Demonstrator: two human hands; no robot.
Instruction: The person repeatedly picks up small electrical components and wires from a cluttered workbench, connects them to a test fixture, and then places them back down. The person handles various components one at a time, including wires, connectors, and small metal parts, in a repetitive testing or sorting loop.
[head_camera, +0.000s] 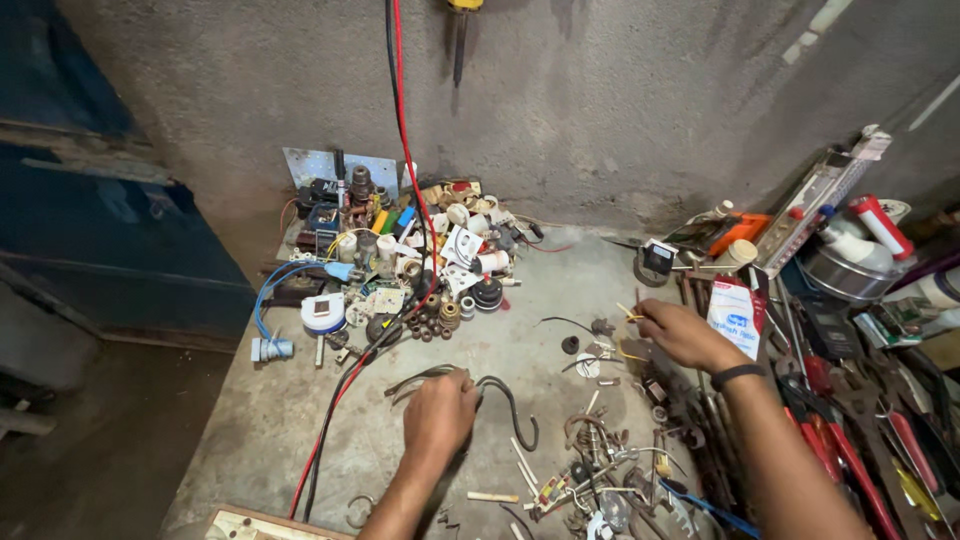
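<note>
Your left hand (438, 415) clenched on thin curved black cable (510, 395); cable arcs rightward from knuckles. Your right hand (682, 333) pinches short yellow wire piece (628, 313), tip pointing left of fingers.

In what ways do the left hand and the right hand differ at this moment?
The left hand is curled, knuckles up, over a bent dark cable; the right hand pinches thin yellow wires with its fingertips. The right wrist wears a black band; the left wrist is bare. The left hand is nearer the camera. Both work over the concrete bench.
</note>
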